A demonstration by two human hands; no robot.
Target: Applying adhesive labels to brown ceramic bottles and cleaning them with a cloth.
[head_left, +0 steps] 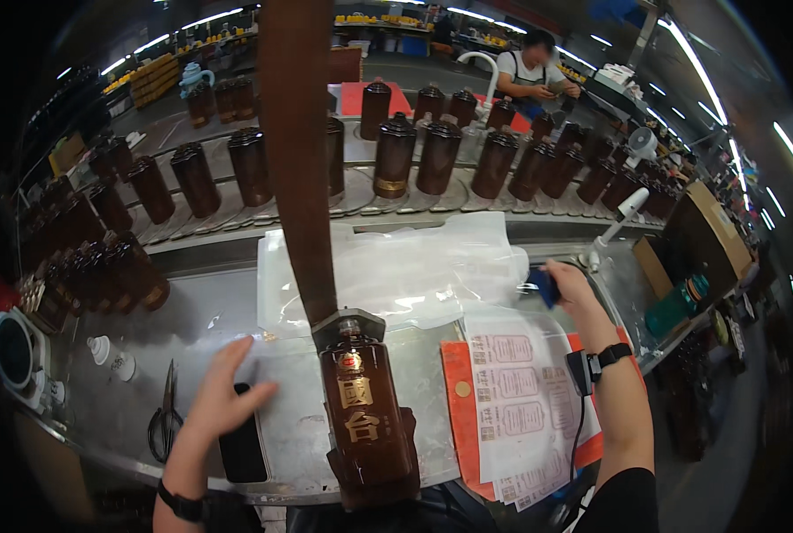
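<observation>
Left hand (222,391): fingers spread flat on counter (148,311), beside phone (241,449). Right hand (567,286): fingers closed on blue pad (544,286). Brown bottle (365,417) between.

We look down from a head-worn camera onto the metal workbench (192,320) close below us (edges bend toward the rim). The view faces forward across rows of brown bottles (395,155).
</observation>
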